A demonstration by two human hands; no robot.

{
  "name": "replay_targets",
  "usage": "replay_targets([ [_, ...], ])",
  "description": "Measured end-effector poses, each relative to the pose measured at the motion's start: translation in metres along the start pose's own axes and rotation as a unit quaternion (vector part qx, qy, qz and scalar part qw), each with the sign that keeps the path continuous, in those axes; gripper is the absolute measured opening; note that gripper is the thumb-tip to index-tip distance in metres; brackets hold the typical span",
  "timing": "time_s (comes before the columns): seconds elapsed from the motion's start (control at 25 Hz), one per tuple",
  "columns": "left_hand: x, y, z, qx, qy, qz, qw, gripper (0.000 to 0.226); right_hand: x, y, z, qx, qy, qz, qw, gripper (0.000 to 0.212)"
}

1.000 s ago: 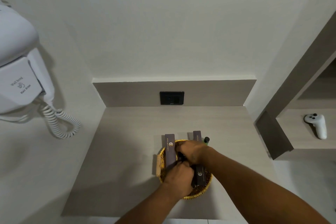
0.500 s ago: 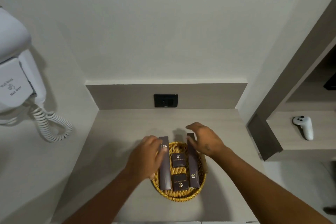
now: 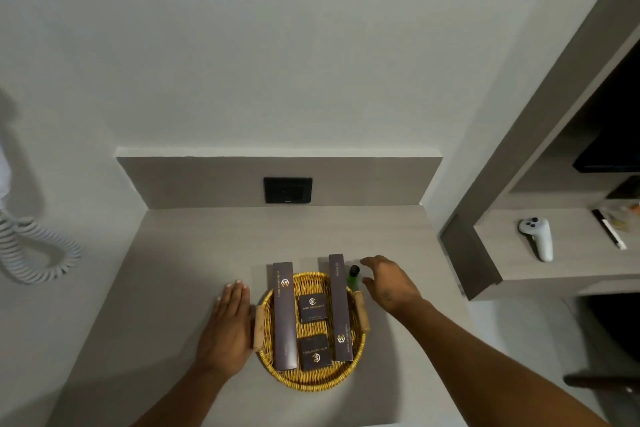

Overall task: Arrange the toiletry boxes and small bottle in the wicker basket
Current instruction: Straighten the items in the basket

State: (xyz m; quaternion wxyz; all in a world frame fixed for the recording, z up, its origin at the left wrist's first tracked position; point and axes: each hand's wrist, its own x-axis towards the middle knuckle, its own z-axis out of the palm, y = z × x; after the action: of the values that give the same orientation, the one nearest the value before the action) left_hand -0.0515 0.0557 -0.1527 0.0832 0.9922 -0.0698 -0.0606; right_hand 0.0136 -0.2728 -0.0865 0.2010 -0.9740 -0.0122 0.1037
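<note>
Since the small bottle just left of your right hand's spread, empty fingers looks light and slick, pinch its body; your left hand lies flat.

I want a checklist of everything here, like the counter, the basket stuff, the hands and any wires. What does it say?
Surface: pale wood-look counter, bare around the basket.
Job's things: wicker basket holds two long boxes and two small boxes; green bottle stands at the basket's far right edge.
Clutter: nothing seen on the counter.
Grippers: left hand flat beside the basket's left handle, empty; right hand open beside the bottle, no grip on it.
Cables: coiled white cord hangs at left.
Surroundings: dark wall socket; white controller and pen on the side shelf.
</note>
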Motion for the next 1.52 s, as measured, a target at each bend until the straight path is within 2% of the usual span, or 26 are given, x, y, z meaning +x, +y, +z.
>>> replay_targets([
  [0.2,-0.001,0.006,-0.005,0.038,-0.027,-0.002,0.999,0.098,0.022,-0.013,-0.002,-0.007,-0.033,-0.005,0.999,0.042],
  [0.56,0.000,0.001,0.002,0.023,-0.024,0.005,0.999,0.101,0.031,-0.019,0.011,-0.051,-0.062,0.011,0.997,0.029],
  [0.68,0.002,0.001,0.003,0.022,-0.019,0.005,1.000,0.103,0.035,-0.023,-0.004,-0.041,0.027,0.019,0.999,0.026],
  [0.76,0.002,0.001,0.004,0.019,-0.020,0.001,1.000,0.104,0.044,-0.035,-0.024,0.024,0.106,0.021,0.994,0.025],
  [0.84,0.001,0.001,0.005,0.020,-0.022,0.000,1.000,0.104,0.052,-0.057,-0.041,0.077,0.131,-0.013,0.988,0.025],
  [0.92,0.001,0.001,0.005,0.023,-0.019,0.000,1.000,0.104,0.054,-0.083,-0.047,0.073,0.101,-0.074,0.989,0.027],
  [1.04,0.001,0.002,0.006,0.029,-0.027,0.002,0.999,0.100,0.045,-0.106,-0.032,0.029,-0.013,-0.136,0.990,0.032],
  [1.16,0.002,0.001,0.007,0.031,-0.028,0.001,0.999,0.101,0.033,-0.106,-0.012,-0.030,-0.099,-0.135,0.985,0.028],
  [1.24,0.003,0.002,0.006,0.036,-0.028,0.001,0.999,0.100,0.029,-0.103,-0.002,-0.050,-0.122,-0.121,0.984,0.020],
  [1.36,0.001,0.003,0.004,0.043,-0.026,-0.011,0.999,0.081,0.026,-0.099,0.006,-0.062,-0.139,-0.095,0.984,0.020],
  [1.52,0.000,0.002,0.004,0.049,-0.032,-0.009,0.998,0.077,0.027,-0.097,0.008,-0.063,-0.133,-0.085,0.986,0.019],
])
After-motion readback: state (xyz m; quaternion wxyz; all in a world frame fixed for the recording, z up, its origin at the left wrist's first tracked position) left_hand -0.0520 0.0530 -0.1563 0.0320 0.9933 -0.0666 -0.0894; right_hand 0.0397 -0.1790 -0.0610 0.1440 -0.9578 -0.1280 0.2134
